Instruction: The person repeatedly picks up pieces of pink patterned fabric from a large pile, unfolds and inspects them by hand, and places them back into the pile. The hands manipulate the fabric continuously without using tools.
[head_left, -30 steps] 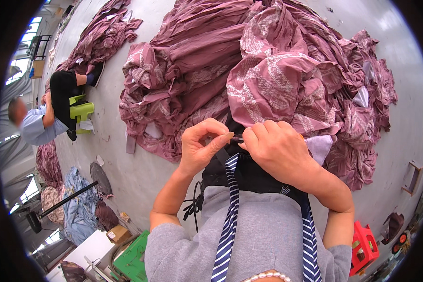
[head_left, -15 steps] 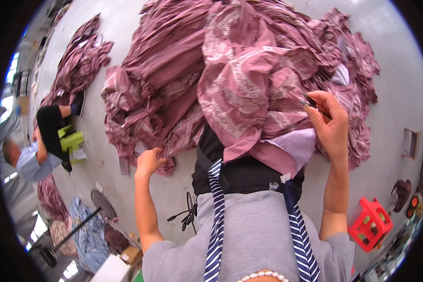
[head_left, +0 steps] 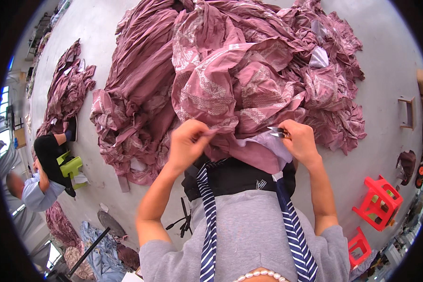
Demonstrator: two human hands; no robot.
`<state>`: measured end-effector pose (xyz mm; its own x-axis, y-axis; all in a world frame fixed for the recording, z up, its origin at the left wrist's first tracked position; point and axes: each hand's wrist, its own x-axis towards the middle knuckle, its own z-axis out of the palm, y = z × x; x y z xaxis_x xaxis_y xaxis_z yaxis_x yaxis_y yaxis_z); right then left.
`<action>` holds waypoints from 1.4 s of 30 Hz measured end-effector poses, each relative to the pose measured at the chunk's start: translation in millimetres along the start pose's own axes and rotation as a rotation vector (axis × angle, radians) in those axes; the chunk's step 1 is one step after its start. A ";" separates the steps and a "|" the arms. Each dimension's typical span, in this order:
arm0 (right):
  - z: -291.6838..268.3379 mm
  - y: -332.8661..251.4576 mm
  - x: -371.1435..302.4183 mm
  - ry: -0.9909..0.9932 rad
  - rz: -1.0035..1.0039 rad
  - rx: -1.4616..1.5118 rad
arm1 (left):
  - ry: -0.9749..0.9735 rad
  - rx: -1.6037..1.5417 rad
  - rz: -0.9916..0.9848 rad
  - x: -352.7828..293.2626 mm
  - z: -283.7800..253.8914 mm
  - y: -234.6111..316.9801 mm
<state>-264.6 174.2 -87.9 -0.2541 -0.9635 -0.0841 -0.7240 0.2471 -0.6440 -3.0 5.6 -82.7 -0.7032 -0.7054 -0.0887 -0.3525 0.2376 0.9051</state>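
A large heap of mauve cloth (head_left: 211,89) with pale printed patterns spreads in front of me and over my lap. My left hand (head_left: 188,144) pinches an edge of this cloth near my lap. A pair of thread snips (head_left: 276,132) is gripped in my right hand (head_left: 300,143), with its pale blade tips pointing left. The blades are close above the cloth, and they look parted. Beneath the right hand, a lilac underside of the cloth (head_left: 268,144) shows beside a folded mauve flap (head_left: 256,157).
At the left, a seated person (head_left: 44,188) is by a green stool (head_left: 71,165) and another mauve cloth pile (head_left: 68,89). Red plastic stools (head_left: 378,203) stand at the lower right. A wooden frame (head_left: 407,113) lies at the far right; blue cloth (head_left: 101,249) lies lower left.
My left hand has moved up and right from the heap's lower left edge to pinch cloth near the middle. My right hand, with the snips, has come down and left.
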 end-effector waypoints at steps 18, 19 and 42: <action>-3.3 -107.6 29.9 -0.042 -0.224 0.469 | 0.277 -1.158 -0.125 -15.1 -19.6 -14.9; 6.4 -113.5 29.4 -0.017 -0.256 0.479 | 0.314 -1.152 -0.120 -14.7 -17.9 -6.4; 31.3 -97.6 36.1 0.214 -0.051 0.840 | 0.071 -1.287 -0.314 -11.6 13.2 20.2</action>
<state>-183.0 112.1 -51.9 -0.4105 -0.9104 0.0511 -0.0463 -0.0352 -0.9983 -10.1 27.4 -68.8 -0.6522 -0.6567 -0.3788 0.3674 -0.7109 0.5997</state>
